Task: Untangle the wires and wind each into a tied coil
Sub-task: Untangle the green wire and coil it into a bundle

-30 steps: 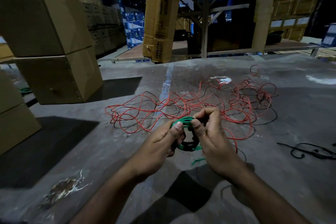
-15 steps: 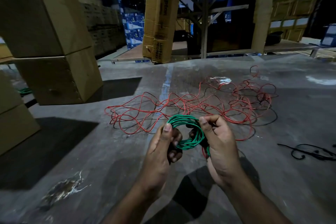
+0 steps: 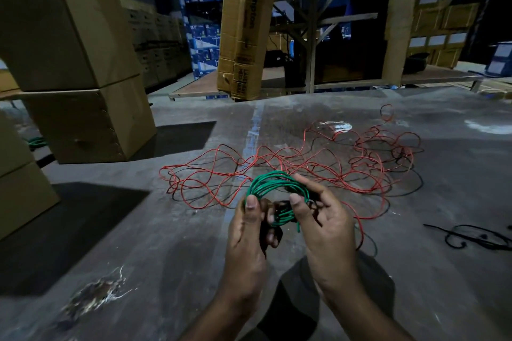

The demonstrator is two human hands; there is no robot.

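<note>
Both hands held the green wire coil [image 3: 273,188] above the concrete floor [image 3: 166,243]: the left hand [image 3: 248,232] pinched its 9 o'clock side, the right hand [image 3: 321,219] curled round its 3 o'clock side. Red wire [image 3: 318,171] sprawled beyond at 12 o'clock; cardboard boxes [image 3: 80,91] stood at 10 o'clock.

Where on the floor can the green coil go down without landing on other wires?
Bare floor lies left of the hands, between the cardboard boxes and the white stain. It is crowded ahead, where the red wire tangle spreads, and right, by the black wire.
</note>
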